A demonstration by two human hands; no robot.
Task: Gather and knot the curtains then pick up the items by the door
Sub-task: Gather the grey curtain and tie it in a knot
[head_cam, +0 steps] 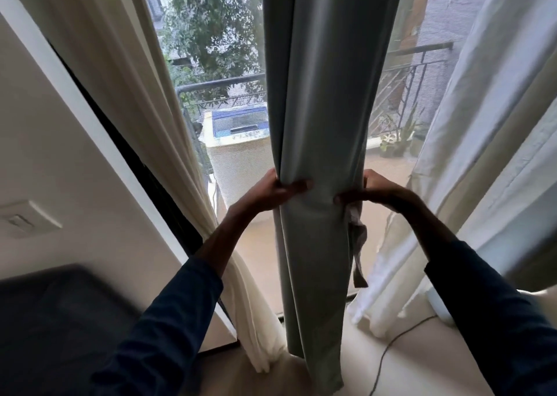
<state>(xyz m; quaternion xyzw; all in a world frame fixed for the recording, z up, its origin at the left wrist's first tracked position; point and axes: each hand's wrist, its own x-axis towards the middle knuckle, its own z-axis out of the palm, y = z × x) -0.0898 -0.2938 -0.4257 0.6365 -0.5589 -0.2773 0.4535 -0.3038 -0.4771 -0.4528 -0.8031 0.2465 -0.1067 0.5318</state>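
While both hands clamp the grey curtain [319, 154] | L hand [272, 192] wraps left edge | R hand [373, 192] grips right side w/ fabric tie [358, 244] dangling

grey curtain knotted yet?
No: the grey curtain hangs as one straight gathered bundle, gripped at its sides by the left hand and right hand, with no knot visible.

Single head-worn wide-angle view, facing forward and down, close to the grey curtain [319, 124]
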